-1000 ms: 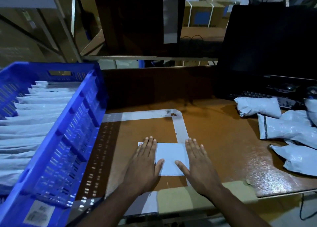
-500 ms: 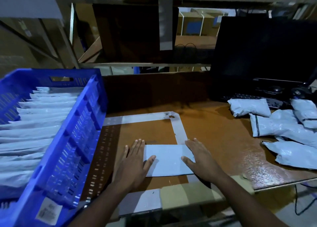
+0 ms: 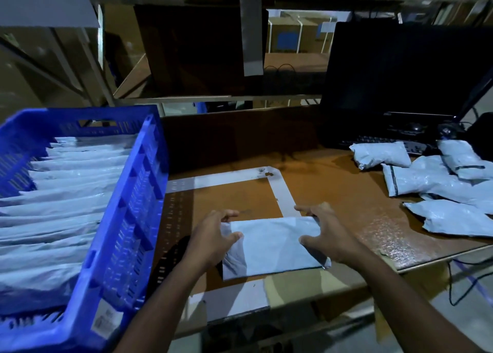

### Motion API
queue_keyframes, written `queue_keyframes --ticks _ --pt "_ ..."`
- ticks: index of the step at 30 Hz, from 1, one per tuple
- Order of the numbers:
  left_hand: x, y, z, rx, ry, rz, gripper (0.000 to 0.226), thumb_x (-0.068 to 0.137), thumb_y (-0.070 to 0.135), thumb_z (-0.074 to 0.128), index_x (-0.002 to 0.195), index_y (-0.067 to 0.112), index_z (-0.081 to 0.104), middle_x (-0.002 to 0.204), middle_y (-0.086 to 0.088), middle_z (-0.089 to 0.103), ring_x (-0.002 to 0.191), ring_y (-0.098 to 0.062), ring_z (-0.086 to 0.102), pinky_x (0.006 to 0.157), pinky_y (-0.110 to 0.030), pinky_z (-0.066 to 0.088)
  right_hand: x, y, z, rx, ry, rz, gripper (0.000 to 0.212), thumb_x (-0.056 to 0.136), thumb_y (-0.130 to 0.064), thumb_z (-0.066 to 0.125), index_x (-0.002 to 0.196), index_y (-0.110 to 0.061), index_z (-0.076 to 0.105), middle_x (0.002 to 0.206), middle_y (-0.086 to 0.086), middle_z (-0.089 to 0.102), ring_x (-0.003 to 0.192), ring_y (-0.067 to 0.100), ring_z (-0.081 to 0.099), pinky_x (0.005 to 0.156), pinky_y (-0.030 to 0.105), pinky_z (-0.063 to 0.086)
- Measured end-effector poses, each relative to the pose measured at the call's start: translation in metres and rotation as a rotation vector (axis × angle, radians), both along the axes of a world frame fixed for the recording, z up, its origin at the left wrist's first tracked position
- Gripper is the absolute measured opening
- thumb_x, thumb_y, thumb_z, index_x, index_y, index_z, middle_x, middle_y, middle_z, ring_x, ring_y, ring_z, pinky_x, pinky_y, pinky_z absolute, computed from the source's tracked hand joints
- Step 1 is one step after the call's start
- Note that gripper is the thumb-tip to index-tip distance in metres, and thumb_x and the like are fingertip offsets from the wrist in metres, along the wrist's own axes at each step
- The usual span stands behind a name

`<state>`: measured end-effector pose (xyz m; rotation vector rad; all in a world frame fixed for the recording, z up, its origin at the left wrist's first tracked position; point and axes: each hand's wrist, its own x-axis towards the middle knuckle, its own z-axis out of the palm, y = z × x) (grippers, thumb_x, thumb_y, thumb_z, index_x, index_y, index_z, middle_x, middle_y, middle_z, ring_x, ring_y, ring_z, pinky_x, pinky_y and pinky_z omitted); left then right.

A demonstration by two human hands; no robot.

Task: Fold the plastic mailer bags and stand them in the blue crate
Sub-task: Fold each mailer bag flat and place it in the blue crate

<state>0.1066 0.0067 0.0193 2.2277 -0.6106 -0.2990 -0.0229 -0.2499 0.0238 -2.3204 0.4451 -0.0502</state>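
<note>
Right now you have the folded mailer at the near edge of the counter, pinched at both short ends: your left hand grips the left end with thumb on top and fingers curled behind, and your right hand grips the right end the same way. Each grip is narrow, closed on thin plastic, and the near corner by your right wrist hangs free. That is the weak point: slick film held only at the ends can spring open along the fold as you lift, and a loose flap would likely snag on the crate wall. The crate sits just left of the mailer, and the bags already standing in it look packed in rows, so a gap may be hard to find; pushing in blind could crush or tip a neighbour. Farther right, the unfolded bags lie well apart, near the keyboard, safely out of your path.
</note>
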Motion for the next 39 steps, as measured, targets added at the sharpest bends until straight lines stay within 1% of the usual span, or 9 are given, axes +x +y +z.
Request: queue_keyframes --ticks 3,7,12,15,20,26,32,35,39 --pt "-0.008 0.005 0.019 -0.129 0.055 0.039 0.037 0.087 0.021 0.080 0.118 0.036 0.067 0.121 0.013 0.062 0.110 -0.008 0.062 0.088 -0.039 0.060 -0.008 0.005 0.014 0.086 -0.046 0.004 0.051 0.086 -0.019 0.076 0.128 -0.041 0.057 0.117 -0.017 0.049 0.108 0.009 0.055 0.083 0.032 0.057" --pt "-0.012 0.017 0.049 -0.228 -0.005 0.027 0.034 0.086 0.021 0.081 0.112 0.038 0.069 0.114 0.019 0.068 0.103 -0.003 0.066 0.084 -0.038 0.061 -0.012 0.012 0.037 0.250 -0.111 0.031 0.031 0.088 -0.015 0.076 0.112 -0.032 0.066 0.108 -0.010 0.069 0.092 0.013 0.070 0.064 0.030 0.060" --pt "-0.017 0.039 0.094 -0.275 -0.094 0.004 0.032 0.087 0.019 0.079 0.112 0.037 0.071 0.106 0.018 0.073 0.100 -0.004 0.068 0.090 -0.043 0.059 -0.011 0.026 0.071 0.314 -0.224 0.154 0.023 0.086 -0.010 0.077 0.105 -0.020 0.069 0.101 -0.007 0.073 0.090 0.012 0.072 0.071 0.035 0.062" --pt "-0.025 0.055 0.129 -0.311 -0.194 0.018 0.035 0.090 0.016 0.077 0.118 0.036 0.070 0.107 0.018 0.072 0.100 0.001 0.067 0.087 -0.033 0.059 -0.003 0.039 0.091 0.316 -0.309 0.241 0.023 0.082 -0.013 0.079 0.102 -0.018 0.069 0.100 -0.009 0.073 0.089 0.011 0.072 0.069 0.030 0.061" --pt "-0.027 0.113 0.174 -0.383 -0.298 0.105 0.042 0.089 0.010 0.076 0.123 0.032 0.068 0.105 0.013 0.073 0.094 -0.003 0.066 0.081 -0.026 0.054 0.021 0.088 0.129 0.288 -0.458 0.409 0.028 0.080 -0.024 0.077 0.107 -0.023 0.068 0.101 -0.015 0.070 0.091 0.005 0.070 0.068 0.022 0.059" --pt "-0.029 0.212 0.219 -0.468 -0.338 0.235 0.048 0.077 0.033 0.079 0.124 0.031 0.067 0.099 -0.001 0.074 0.090 -0.014 0.064 0.085 -0.034 0.054 0.049 0.174 0.175 0.250 -0.575 0.575 0.028 0.084 -0.028 0.079 0.110 -0.025 0.068 0.102 -0.013 0.070 0.094 0.004 0.069 0.072 0.030 0.061" --pt "-0.023 0.306 0.237 -0.401 -0.318 0.280 0.065 0.075 0.014 0.083 0.136 0.013 0.059 0.098 0.001 0.073 0.092 -0.011 0.066 0.084 -0.019 0.056 0.076 0.261 0.194 0.110 -0.637 0.637 0.034 0.083 -0.034 0.080 0.113 -0.030 0.066 0.104 -0.018 0.067 0.097 -0.003 0.065 0.077 0.028 0.060" --pt "-0.016 0.347 0.240 -0.301 -0.288 0.304 0.064 0.071 0.016 0.078 0.133 0.019 0.063 0.106 -0.002 0.075 0.100 -0.014 0.071 0.089 -0.025 0.058 0.089 0.302 0.195 0.063 -0.643 0.645 0.032 0.082 -0.033 0.081 0.110 -0.030 0.066 0.100 -0.016 0.070 0.091 0.000 0.067 0.076 0.035 0.059" --pt "0.002 0.384 0.232 -0.083 -0.236 0.236 0.063 0.065 0.025 0.084 0.126 0.026 0.066 0.106 0.006 0.074 0.097 -0.010 0.072 0.080 -0.023 0.060 0.103 0.338 0.184 -0.149 -0.539 0.682 0.042 0.080 -0.039 0.081 0.115 -0.034 0.061 0.100 -0.015 0.066 0.083 -0.001 0.059 0.076 0.035 0.053"
